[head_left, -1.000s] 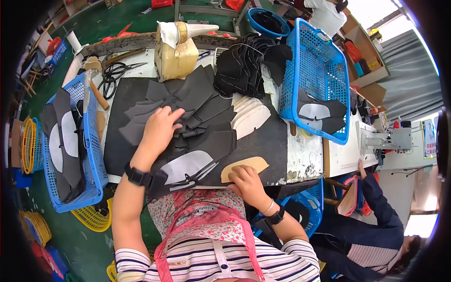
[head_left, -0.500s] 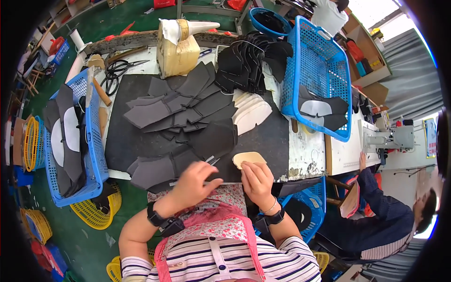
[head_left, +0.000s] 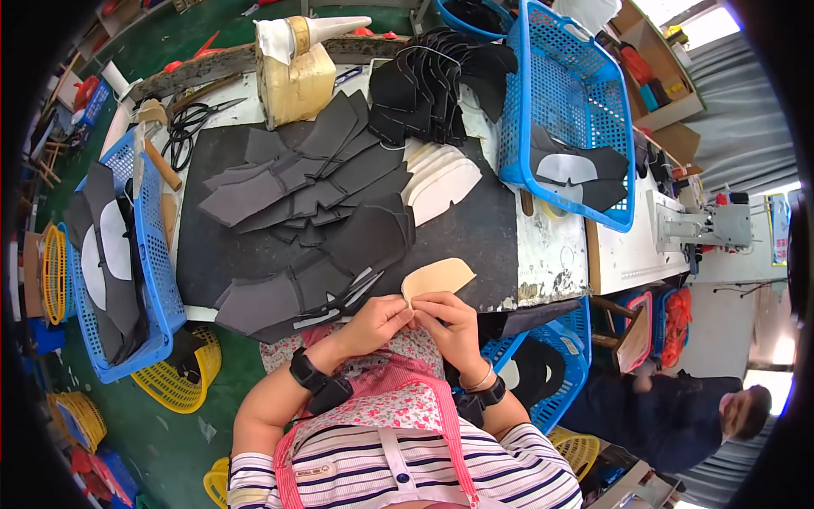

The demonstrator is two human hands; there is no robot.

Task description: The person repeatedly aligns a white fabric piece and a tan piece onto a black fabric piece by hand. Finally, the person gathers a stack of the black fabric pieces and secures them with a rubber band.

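Observation:
A beige curved flat piece is held at its near left end, over the front edge of the black work mat. My left hand has its fingers closed in a pinch at that end. Close against it, my right hand also pinches the edge, and the fingertips of both hands nearly meet. Beside my left hand, a silvery metal tool lies on dark grey cut pieces; its kind is hard to make out. Further back are a fanned stack of cream pieces and more overlapping dark grey pieces.
Blue baskets stand at the left and back right, holding dark pieces with white patches. A glue pot, black scissors and a bundle of black pieces sit at the back. A co-worker is at the right.
My left hand has come right to join my right hand at the beige piece. The piece has been turned and drawn left. The view has shifted; the co-worker's arm has left the machine table.

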